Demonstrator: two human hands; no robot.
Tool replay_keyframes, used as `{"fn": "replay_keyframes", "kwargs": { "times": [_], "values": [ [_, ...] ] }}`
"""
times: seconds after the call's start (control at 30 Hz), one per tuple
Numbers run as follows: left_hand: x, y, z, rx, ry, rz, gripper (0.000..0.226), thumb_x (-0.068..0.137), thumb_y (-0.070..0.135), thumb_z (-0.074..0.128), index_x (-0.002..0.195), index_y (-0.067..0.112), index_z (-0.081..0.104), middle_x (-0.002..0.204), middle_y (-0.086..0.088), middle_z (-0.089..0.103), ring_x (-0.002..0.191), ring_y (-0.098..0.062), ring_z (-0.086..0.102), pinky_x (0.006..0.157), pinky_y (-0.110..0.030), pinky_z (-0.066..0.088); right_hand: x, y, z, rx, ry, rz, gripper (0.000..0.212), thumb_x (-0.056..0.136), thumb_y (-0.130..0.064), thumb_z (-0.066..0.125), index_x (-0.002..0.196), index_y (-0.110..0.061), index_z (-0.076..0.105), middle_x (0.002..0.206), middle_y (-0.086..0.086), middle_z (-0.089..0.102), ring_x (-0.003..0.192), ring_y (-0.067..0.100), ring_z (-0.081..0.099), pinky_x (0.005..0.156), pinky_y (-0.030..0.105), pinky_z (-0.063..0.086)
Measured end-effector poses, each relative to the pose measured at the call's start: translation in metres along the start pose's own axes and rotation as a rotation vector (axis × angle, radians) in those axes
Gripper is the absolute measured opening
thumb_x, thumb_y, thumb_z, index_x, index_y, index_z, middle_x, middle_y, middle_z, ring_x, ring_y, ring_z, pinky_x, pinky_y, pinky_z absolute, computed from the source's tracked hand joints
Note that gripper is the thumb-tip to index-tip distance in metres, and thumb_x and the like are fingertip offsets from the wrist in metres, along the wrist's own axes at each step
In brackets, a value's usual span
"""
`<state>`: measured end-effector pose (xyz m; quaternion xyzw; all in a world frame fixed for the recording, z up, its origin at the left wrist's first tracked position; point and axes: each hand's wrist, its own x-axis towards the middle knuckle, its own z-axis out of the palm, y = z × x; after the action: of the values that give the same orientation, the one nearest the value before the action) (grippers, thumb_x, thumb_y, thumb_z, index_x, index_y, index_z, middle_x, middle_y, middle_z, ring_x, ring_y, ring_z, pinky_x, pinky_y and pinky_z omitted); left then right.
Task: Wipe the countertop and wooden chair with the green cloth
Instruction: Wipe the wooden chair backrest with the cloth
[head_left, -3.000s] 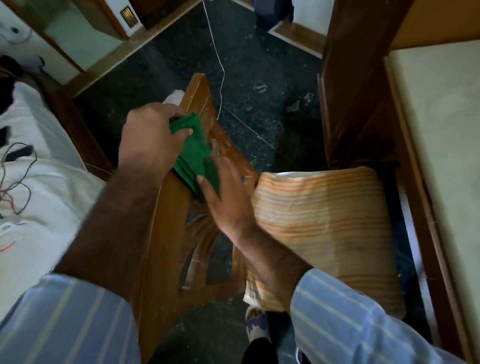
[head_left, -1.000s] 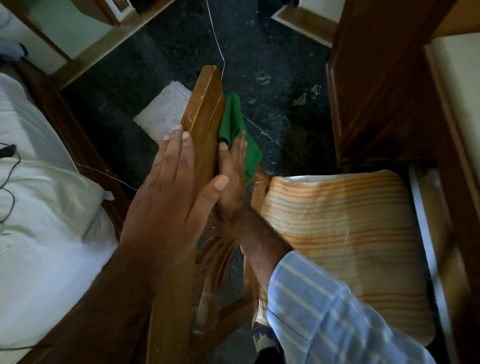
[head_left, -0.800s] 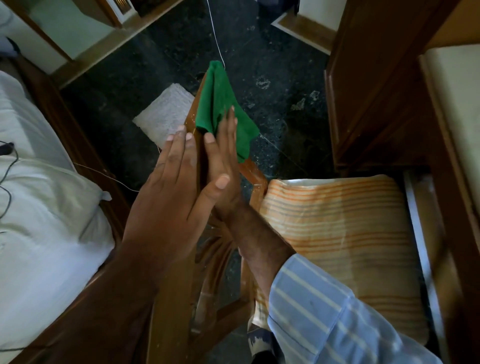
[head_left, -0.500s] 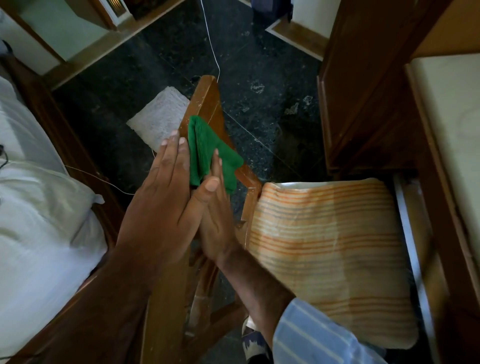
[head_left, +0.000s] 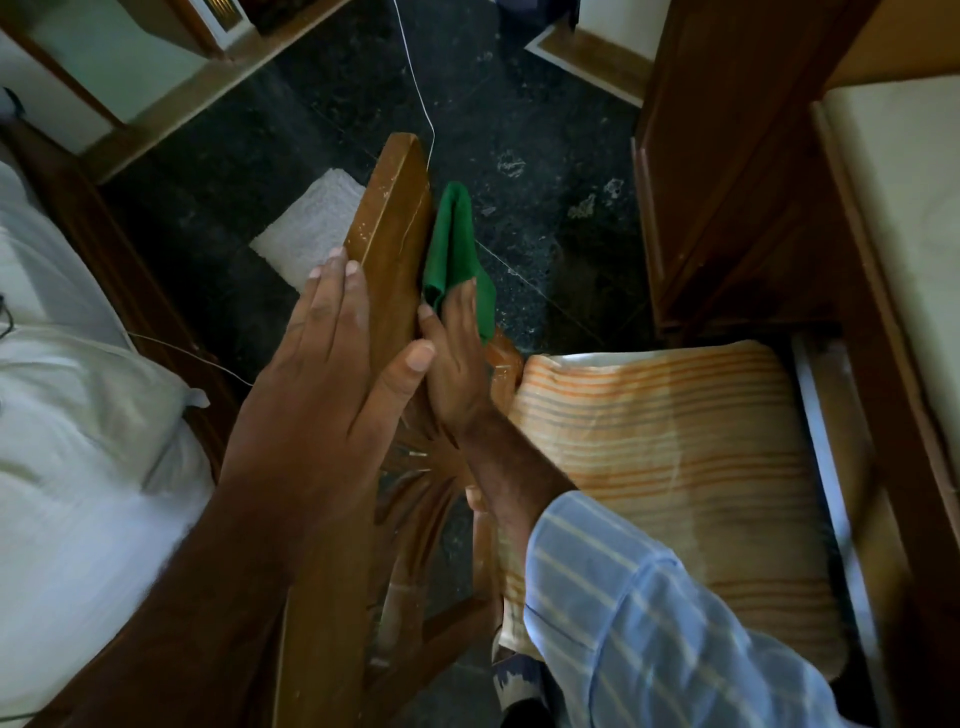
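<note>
The wooden chair (head_left: 387, 228) is seen from above, its top rail running away from me, with an orange striped cushion (head_left: 670, 467) on the seat. My left hand (head_left: 322, 374) lies flat on the rear face of the rail, fingers straight, thumb over the top edge. My right hand (head_left: 457, 358) presses the folded green cloth (head_left: 454, 244) flat against the seat-side face of the rail. Part of the cloth sticks out past my fingertips. The pale countertop (head_left: 904, 223) is at the far right edge.
A bed with white bedding (head_left: 78, 415) lies close on the left. A white mat (head_left: 311, 228) and a thin white cord (head_left: 415, 88) are on the dark floor beyond the chair. A wooden cabinet side (head_left: 727, 171) stands right of the chair.
The green cloth has slid off the top edge of the rail down onto its seat-side face and farther along it. My right hand moved with it. My left hand stays flat on the rail.
</note>
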<state>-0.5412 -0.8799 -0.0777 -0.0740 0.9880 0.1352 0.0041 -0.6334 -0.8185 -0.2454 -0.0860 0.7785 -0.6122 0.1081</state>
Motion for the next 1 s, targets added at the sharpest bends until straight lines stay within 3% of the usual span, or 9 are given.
{"fn": "replay_keyframes", "kwargs": {
  "times": [0.07, 0.2, 0.37, 0.43, 0.53, 0.67, 0.77, 0.9, 1.0],
  "values": [
    [0.000, 0.001, 0.000, 0.012, -0.002, -0.001, 0.096, 0.089, 0.078, 0.001, 0.160, 0.013, 0.004, 0.169, 0.000, -0.001, 0.154, -0.009, -0.004, 0.120, -0.028, 0.003, -0.015, 0.008, -0.001, 0.106, -0.065, 0.178, 0.077, 0.105, -0.054, 0.030, 0.167, -0.018, 0.001, 0.176, -0.002, -0.008, 0.163, 0.013, -0.009, 0.134, 0.040, 0.001],
    [0.000, 0.003, -0.002, 0.037, -0.014, 0.000, 0.097, 0.089, 0.079, 0.003, 0.160, 0.013, 0.002, 0.169, 0.000, -0.003, 0.154, -0.011, -0.006, 0.120, -0.029, 0.002, -0.027, 0.017, -0.004, 0.157, -0.073, 0.296, 0.089, 0.096, -0.065, 0.030, 0.167, -0.022, 0.000, 0.176, -0.004, -0.010, 0.162, 0.010, -0.007, 0.134, 0.043, 0.005],
    [0.000, 0.003, -0.003, 0.047, -0.029, -0.002, 0.095, 0.090, 0.077, 0.008, 0.160, 0.011, 0.002, 0.169, -0.003, -0.004, 0.154, -0.013, -0.006, 0.122, -0.033, 0.004, -0.030, -0.010, -0.009, 0.191, -0.074, 0.191, 0.087, 0.090, -0.070, 0.025, 0.166, -0.036, -0.002, 0.176, -0.012, -0.013, 0.162, 0.009, -0.010, 0.133, 0.049, 0.006],
    [0.000, 0.003, -0.002, 0.051, -0.022, 0.009, 0.093, 0.092, 0.074, 0.012, 0.160, 0.011, 0.004, 0.169, -0.004, -0.002, 0.155, -0.014, -0.004, 0.122, -0.034, 0.005, -0.032, -0.022, -0.011, 0.155, -0.082, 0.093, 0.083, 0.093, -0.071, 0.020, 0.165, -0.034, -0.002, 0.177, -0.001, -0.012, 0.163, 0.018, -0.012, 0.133, 0.050, 0.003],
    [0.000, 0.003, -0.002, 0.049, -0.012, 0.001, 0.090, 0.095, 0.071, 0.017, 0.159, 0.010, 0.007, 0.169, -0.005, 0.002, 0.155, -0.016, 0.000, 0.122, -0.034, 0.007, -0.039, -0.025, -0.008, 0.018, -0.082, -0.110, 0.052, 0.107, -0.051, 0.017, 0.149, -0.031, -0.007, 0.171, 0.027, 0.009, 0.162, 0.044, 0.005, 0.131, 0.058, 0.008],
    [0.022, 0.017, -0.008, 0.090, 0.081, 0.054, 0.074, 0.102, 0.055, 0.034, 0.156, 0.006, 0.022, 0.165, -0.012, 0.021, 0.154, -0.023, 0.014, 0.122, -0.034, 0.012, -0.039, -0.020, -0.020, 0.157, -0.137, -0.001, 0.067, 0.104, -0.033, 0.032, 0.165, -0.040, 0.006, 0.178, 0.000, -0.003, 0.164, 0.019, 0.002, 0.126, 0.040, 0.019],
    [0.076, 0.043, -0.001, 0.294, 0.068, 0.217, 0.060, 0.102, 0.041, 0.044, 0.149, 0.005, 0.039, 0.157, -0.013, 0.040, 0.150, -0.029, 0.024, 0.123, -0.041, 0.018, -0.033, -0.016, -0.025, 0.206, -0.109, -0.025, 0.073, 0.095, -0.032, 0.037, 0.160, -0.055, 0.014, 0.177, -0.005, 0.006, 0.163, 0.021, 0.013, 0.128, 0.050, 0.023],
    [0.130, 0.062, 0.013, 1.003, -0.137, 0.250, 0.049, 0.095, 0.047, 0.056, 0.134, 0.018, 0.058, 0.151, -0.011, 0.047, 0.149, -0.033, 0.025, 0.121, -0.046, 0.015, -0.029, -0.012, -0.030, 0.233, -0.134, 0.042, 0.074, 0.089, -0.029, 0.038, 0.163, -0.023, 0.035, 0.176, 0.003, 0.015, 0.162, 0.019, 0.017, 0.122, 0.030, 0.020],
    [0.138, 0.061, 0.037, 1.166, -0.181, 0.165, 0.055, 0.091, 0.050, 0.057, 0.138, 0.022, 0.057, 0.155, -0.012, 0.042, 0.151, -0.036, 0.020, 0.123, -0.052, 0.011, -0.027, -0.013, -0.039, 0.350, -0.138, 0.056, 0.066, 0.087, -0.015, 0.041, 0.150, -0.002, 0.052, 0.171, 0.014, 0.029, 0.159, 0.026, 0.026, 0.125, 0.034, 0.027]
  ]
}}
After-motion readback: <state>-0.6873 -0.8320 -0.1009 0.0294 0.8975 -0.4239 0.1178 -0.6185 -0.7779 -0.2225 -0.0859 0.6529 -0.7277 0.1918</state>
